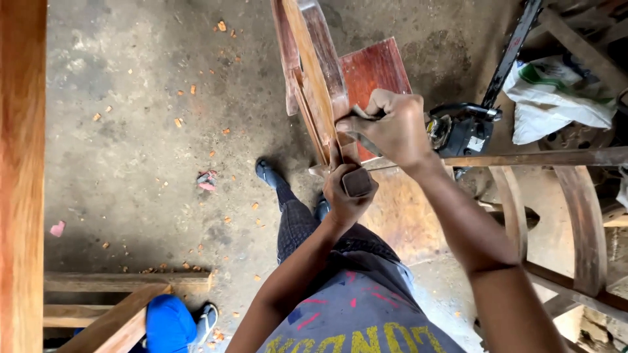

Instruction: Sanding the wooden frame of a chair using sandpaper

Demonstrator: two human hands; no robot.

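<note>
I look down at a wooden chair frame [318, 65] that stands on edge in front of me. My left hand [345, 189] grips a small dark sanding block [357, 182] against the lower end of the wooden piece. My right hand [392, 127] is closed in a fist on the same wooden piece just above, and it seems to pinch a thin grey sheet [358, 138], perhaps sandpaper. My legs and dark shoes [268, 173] show below the frame.
A reddish board [376, 72] lies behind the chair frame. A chainsaw [468, 127] and a white bag [556, 91] lie at the right. Curved chair parts [582, 216] stand at the right, wooden beams [124, 282] and a tall plank [21, 170] at the left. Wood chips litter the concrete floor [144, 131].
</note>
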